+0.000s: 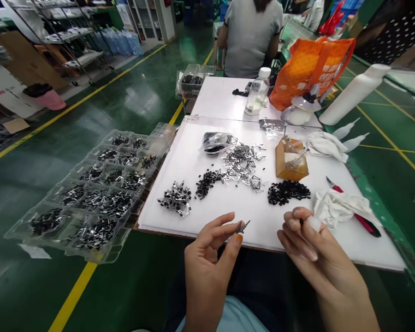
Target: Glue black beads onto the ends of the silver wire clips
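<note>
My left hand [207, 258] pinches a small bent metal clip [243, 226] between thumb and forefinger, just over the near edge of the white board [228, 207]. My right hand [311, 249] is curled beside it, fingers closed round a small white-tipped piece with a dark end [309, 222]. On the board lie a heap of silver clips [242, 166], two heaps of small black parts [287, 191] [207, 180], and a pile of assembled clips [176, 198].
A clear compartment tray [100, 189] of finished parts sits left of the board. White rags [339, 207], a red-handled knife [359, 216], a brown glue box [290, 159], a plastic bag [216, 142], a water bottle [257, 92] and an orange bag [311, 69] lie farther off. A seated person [251, 37] works behind.
</note>
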Action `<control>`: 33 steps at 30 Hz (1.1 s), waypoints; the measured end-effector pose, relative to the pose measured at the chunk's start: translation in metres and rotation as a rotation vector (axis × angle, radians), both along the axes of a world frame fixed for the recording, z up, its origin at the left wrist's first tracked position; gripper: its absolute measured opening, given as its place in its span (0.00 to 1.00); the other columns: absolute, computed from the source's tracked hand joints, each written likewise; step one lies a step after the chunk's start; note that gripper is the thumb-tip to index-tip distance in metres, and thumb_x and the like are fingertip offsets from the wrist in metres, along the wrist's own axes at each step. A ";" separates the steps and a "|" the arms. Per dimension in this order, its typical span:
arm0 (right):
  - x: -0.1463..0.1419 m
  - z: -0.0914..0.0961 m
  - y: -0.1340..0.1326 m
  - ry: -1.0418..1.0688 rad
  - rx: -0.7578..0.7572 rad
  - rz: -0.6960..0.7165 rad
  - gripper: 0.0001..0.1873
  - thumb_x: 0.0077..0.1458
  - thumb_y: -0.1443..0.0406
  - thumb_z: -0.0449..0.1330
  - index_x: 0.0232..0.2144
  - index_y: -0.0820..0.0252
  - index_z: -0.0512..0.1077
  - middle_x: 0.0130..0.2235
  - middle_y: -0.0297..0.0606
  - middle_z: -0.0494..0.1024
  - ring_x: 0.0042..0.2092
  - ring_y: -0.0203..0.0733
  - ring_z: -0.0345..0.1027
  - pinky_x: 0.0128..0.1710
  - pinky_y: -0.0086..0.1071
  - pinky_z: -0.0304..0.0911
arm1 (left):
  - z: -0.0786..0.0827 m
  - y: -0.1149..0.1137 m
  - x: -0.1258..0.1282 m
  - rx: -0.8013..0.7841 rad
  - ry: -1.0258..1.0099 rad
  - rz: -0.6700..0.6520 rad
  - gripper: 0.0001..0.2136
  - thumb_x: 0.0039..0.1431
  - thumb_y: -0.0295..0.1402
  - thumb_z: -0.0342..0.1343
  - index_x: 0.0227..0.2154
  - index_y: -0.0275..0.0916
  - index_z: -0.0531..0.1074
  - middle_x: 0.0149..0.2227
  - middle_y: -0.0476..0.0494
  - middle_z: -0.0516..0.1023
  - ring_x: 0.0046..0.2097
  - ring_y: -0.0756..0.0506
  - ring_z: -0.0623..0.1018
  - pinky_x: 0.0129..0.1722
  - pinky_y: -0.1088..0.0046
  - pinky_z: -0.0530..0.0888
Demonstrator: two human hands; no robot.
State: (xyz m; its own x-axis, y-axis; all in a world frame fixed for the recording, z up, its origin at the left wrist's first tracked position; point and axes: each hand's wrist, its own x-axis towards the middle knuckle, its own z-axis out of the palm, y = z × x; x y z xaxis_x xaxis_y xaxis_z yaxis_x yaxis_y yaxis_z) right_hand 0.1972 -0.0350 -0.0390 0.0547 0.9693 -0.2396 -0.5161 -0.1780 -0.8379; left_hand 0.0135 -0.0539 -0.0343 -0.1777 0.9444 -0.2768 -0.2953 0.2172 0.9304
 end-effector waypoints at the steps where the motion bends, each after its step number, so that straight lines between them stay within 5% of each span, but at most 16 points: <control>1: 0.000 0.001 -0.002 0.014 0.009 -0.002 0.10 0.51 0.57 0.77 0.33 0.51 0.81 0.28 0.30 0.75 0.20 0.21 0.33 0.23 0.24 0.57 | 0.000 0.000 0.001 0.004 -0.003 0.004 0.04 0.60 0.30 0.70 0.35 0.44 0.89 0.51 0.42 0.86 0.48 0.44 0.88 0.48 0.77 0.82; 6: -0.002 0.004 -0.009 0.062 0.009 0.002 0.09 0.52 0.58 0.76 0.31 0.50 0.80 0.29 0.30 0.76 0.19 0.21 0.33 0.24 0.27 0.58 | -0.001 0.000 0.004 0.031 0.036 0.018 0.03 0.60 0.29 0.70 0.34 0.44 0.88 0.44 0.45 0.86 0.42 0.48 0.86 0.44 0.81 0.82; 11: -0.005 0.003 -0.013 0.099 -0.001 0.003 0.09 0.54 0.58 0.75 0.32 0.49 0.79 0.33 0.31 0.76 0.20 0.23 0.41 0.26 0.26 0.60 | 0.000 -0.001 0.007 0.074 0.064 0.003 0.04 0.60 0.28 0.69 0.34 0.45 0.88 0.42 0.45 0.86 0.49 0.46 0.85 0.47 0.81 0.80; 18: -0.010 0.000 -0.018 -0.060 -0.020 -0.128 0.12 0.49 0.58 0.78 0.32 0.50 0.79 0.29 0.31 0.74 0.19 0.25 0.43 0.22 0.28 0.60 | 0.006 -0.004 0.017 0.021 -0.089 -0.025 0.03 0.64 0.30 0.66 0.34 0.43 0.84 0.44 0.46 0.87 0.43 0.46 0.89 0.46 0.78 0.82; 27: -0.014 0.000 -0.017 -0.056 -0.049 -0.196 0.13 0.44 0.60 0.80 0.28 0.52 0.79 0.32 0.33 0.78 0.20 0.24 0.52 0.23 0.26 0.61 | 0.003 -0.005 0.017 0.003 0.046 -0.093 0.03 0.66 0.33 0.65 0.38 0.43 0.83 0.36 0.48 0.86 0.39 0.48 0.86 0.40 0.80 0.80; 33: -0.014 -0.003 -0.018 -0.048 -0.075 -0.163 0.12 0.50 0.59 0.77 0.30 0.52 0.78 0.35 0.33 0.80 0.20 0.25 0.52 0.27 0.27 0.65 | 0.001 -0.005 0.016 -0.010 0.080 -0.109 0.03 0.66 0.34 0.66 0.38 0.42 0.83 0.37 0.46 0.87 0.41 0.46 0.86 0.41 0.77 0.80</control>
State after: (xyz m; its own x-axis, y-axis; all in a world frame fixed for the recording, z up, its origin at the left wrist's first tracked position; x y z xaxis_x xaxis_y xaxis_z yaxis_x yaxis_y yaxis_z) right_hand 0.1834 -0.0529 -0.0419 0.2230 0.9262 -0.3042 -0.5034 -0.1578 -0.8495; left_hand 0.0297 -0.0594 -0.0331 -0.0956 0.9564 -0.2759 -0.1945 0.2539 0.9475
